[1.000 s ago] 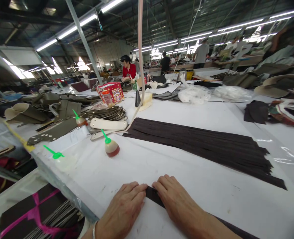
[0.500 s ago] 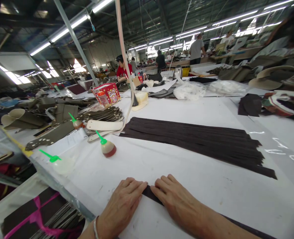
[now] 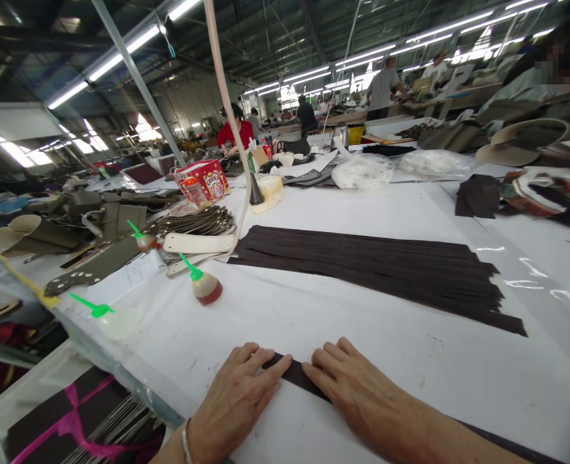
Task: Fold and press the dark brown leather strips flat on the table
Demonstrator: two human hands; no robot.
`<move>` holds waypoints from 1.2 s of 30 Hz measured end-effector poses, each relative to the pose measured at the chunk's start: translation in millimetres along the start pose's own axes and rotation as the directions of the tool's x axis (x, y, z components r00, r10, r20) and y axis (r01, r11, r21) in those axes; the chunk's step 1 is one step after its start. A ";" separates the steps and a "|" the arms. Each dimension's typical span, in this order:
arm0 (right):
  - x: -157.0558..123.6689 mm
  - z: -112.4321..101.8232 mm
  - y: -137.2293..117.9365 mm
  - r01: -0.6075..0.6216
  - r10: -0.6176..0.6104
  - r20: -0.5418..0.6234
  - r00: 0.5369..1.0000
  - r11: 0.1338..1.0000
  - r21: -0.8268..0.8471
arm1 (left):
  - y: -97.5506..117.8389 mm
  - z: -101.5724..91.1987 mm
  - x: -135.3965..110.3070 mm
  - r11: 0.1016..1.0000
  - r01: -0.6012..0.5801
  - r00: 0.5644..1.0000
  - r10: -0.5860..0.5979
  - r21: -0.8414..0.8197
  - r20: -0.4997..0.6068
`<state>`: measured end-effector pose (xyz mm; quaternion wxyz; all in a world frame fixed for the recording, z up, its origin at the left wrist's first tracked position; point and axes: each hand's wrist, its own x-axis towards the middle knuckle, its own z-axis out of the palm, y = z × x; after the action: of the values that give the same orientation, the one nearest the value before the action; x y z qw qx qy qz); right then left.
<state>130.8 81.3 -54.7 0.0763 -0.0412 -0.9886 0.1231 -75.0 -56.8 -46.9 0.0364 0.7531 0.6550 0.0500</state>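
Note:
Both of my hands lie flat on a dark strip (image 3: 297,375) at the near edge of the white table (image 3: 313,316). My left hand (image 3: 234,399) presses the strip's left end with fingers stretched out. My right hand (image 3: 357,390) rests on the strip just to the right, fingers also extended. The strip runs on to the right under my right forearm. Beyond my hands lies a row of several long dark strips (image 3: 376,264), laid side by side.
A squeeze bottle with a green nozzle (image 3: 202,283) stands left of centre, with another (image 3: 108,316) at the left edge. A cream strap (image 3: 198,243), stacked metal parts and olive leather pieces lie at the left. A hose (image 3: 227,109) hangs down. Other people work at far tables.
The view has shifted a little. My hands have drawn slightly apart, uncovering more of the dark strip between them.

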 end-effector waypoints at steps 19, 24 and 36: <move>-11.6 -1.1 2.7 -0.093 0.096 -0.023 0.995 0.992 0.088 | 47.3 15.3 29.6 0.975 -0.002 0.957 -0.062 -0.222 -0.283; -17.7 -3.6 4.4 -0.062 0.064 -0.032 0.997 0.996 0.067 | 45.3 27.0 26.5 0.960 -0.045 0.961 -0.033 -0.277 -0.273; -45.4 -15.1 7.9 -0.014 0.011 -0.059 0.998 0.999 -0.048 | 39.3 24.5 18.9 0.988 -0.121 0.976 0.101 -0.094 -0.194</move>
<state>178.4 88.0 -48.5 0.1034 -0.0527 -0.9884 0.0982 -30.7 -43.3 -65.9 0.0110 0.7775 0.6087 0.1574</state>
